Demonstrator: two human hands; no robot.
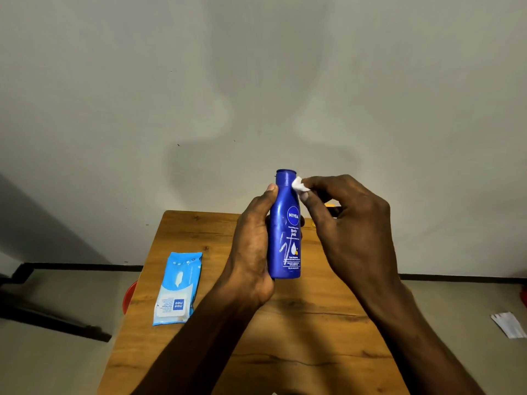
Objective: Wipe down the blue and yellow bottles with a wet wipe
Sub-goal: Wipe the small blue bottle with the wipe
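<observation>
1. The left hand (252, 240) has its grip wrapped around the blue plastic lotion bottle (286, 226), held upright above the wooden bench (199, 352).
2. The right hand (350, 220) pinches a small white wet wipe (300, 184) against the bottle's neck.
3. A light-blue wipes pack (178, 289) lies near the bench's left edge.
4. Something yellow (330, 205) peeks out behind the right hand; too hidden to identify.

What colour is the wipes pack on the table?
Light blue and white wipes pack, seen in the head view.
</observation>
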